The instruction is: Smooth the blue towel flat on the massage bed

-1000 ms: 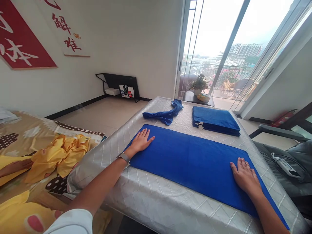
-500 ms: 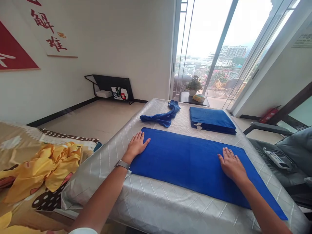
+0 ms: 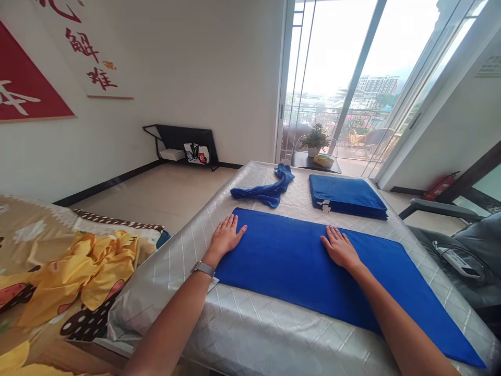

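A long blue towel lies spread flat across a table with a silver quilted cover. My left hand rests open and flat on the towel's left end, with a watch on the wrist. My right hand lies open, palm down, near the towel's middle along its far edge. Neither hand holds anything. Beyond the towel, a crumpled blue cloth lies at the far left of the table. A stack of folded blue towels sits at the far right.
A bed with a brown patterned cover and a yellow blanket stands to the left. A grey chair with a remote control is on the right. Behind the table are a small side table with a plant and glass balcony doors.
My right hand has slid leftward along the towel, from its right end to near the middle. My left hand has stayed on the left end.
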A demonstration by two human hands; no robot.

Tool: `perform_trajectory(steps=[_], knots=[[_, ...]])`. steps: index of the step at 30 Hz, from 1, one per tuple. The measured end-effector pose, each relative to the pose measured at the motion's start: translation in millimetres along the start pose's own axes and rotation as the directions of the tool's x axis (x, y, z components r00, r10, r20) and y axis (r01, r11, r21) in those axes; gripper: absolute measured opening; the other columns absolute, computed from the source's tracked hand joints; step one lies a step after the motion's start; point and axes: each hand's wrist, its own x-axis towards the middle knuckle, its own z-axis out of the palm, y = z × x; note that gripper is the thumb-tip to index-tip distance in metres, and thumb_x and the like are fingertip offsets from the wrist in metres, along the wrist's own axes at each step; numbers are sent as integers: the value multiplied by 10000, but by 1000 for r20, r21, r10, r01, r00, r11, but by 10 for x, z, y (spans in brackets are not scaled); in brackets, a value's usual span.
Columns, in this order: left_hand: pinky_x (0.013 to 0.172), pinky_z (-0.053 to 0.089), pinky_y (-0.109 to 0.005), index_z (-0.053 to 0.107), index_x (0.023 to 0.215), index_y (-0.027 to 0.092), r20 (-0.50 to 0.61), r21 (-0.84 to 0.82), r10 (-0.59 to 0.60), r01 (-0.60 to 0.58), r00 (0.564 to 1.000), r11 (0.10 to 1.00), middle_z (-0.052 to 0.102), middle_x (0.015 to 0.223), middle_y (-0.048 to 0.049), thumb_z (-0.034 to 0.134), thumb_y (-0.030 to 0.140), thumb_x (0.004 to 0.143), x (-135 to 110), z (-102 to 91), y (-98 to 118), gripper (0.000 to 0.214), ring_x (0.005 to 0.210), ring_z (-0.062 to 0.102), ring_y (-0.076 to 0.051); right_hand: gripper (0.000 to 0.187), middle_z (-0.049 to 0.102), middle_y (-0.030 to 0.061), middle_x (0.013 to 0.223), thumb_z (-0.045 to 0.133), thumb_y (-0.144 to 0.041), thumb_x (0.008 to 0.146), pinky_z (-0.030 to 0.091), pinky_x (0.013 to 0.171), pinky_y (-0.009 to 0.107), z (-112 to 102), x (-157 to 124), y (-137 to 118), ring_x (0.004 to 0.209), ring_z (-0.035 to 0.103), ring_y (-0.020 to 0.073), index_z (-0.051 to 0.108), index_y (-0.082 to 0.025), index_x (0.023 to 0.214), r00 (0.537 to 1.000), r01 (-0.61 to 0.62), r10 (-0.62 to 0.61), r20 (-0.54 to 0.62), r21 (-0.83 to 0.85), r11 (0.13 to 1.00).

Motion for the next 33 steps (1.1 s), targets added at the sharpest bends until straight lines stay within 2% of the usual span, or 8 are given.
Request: perform_trajectory(steps=[6,9,13,21,23,26,30,33], knots=[[1225,160,-431,250,1563,75,22,7,-7,7,1000,1000,233,1626,-150,135,644,991,26,30,-30,815,1504,214,-263,737,197,106,1652,76,-505,997,123,1236,426,74,-204,1155,1520,137,216,193,-68,1579,978,-207,207,-31,-12,978],[1226,152,-430,245,1563,68,30,10,-13,13,999,1000,227,1626,-149,137,639,994,33,38,-40,813,1506,206,-260,771,207,131,1646,63,-515,987,138,1232,449,102,-299,1547,1515,161,247,214,-30,1567,949,-306,308,-63,30,951],[1229,140,-424,234,1563,56,33,40,1,-2,999,999,209,1631,-148,144,623,1001,34,55,-57,804,1509,195,-251,791,219,136,1642,76,-536,977,137,1232,464,122,-334,1699,1508,182,266,228,-27,1564,931,-346,355,-88,97,933],[1228,137,-429,240,1551,12,112,144,-57,40,992,989,227,1618,-178,162,618,997,101,-65,16,825,1504,212,-263,794,224,156,1637,92,-520,970,137,1227,468,40,-359,1658,1506,189,274,231,-4,1557,905,-407,418,-77,128,904],[1228,141,-429,252,1540,-16,85,156,-52,38,995,987,227,1611,-202,164,623,996,124,-104,207,844,1501,219,-280,800,219,160,1638,88,-525,968,136,1227,470,30,-369,1644,1506,188,277,226,-3,1559,903,-410,422,-80,129,903],[1228,151,-421,282,1540,15,53,106,133,-138,990,985,241,1610,-192,133,623,1002,131,-109,734,825,1502,216,-275,802,220,166,1636,92,-528,967,135,1227,470,39,-369,1637,1508,180,272,227,-3,1558,902,-408,422,-89,140,902],[1226,172,-402,309,1552,124,23,-44,450,-449,893,893,303,1603,-130,87,633,1003,118,-18,1656,780,1499,234,-227,793,221,154,1638,87,-521,969,131,1228,462,47,-367,1638,1509,178,265,228,-12,1561,899,-413,427,-93,136,900],[1231,164,-387,313,1549,108,15,-120,538,-533,843,838,292,1609,-125,68,639,1000,149,67,2152,802,1505,214,-214,784,219,141,1640,81,-509,970,128,1230,447,27,-382,1621,1510,180,256,225,-16,1562,898,-421,431,-81,119,899]])
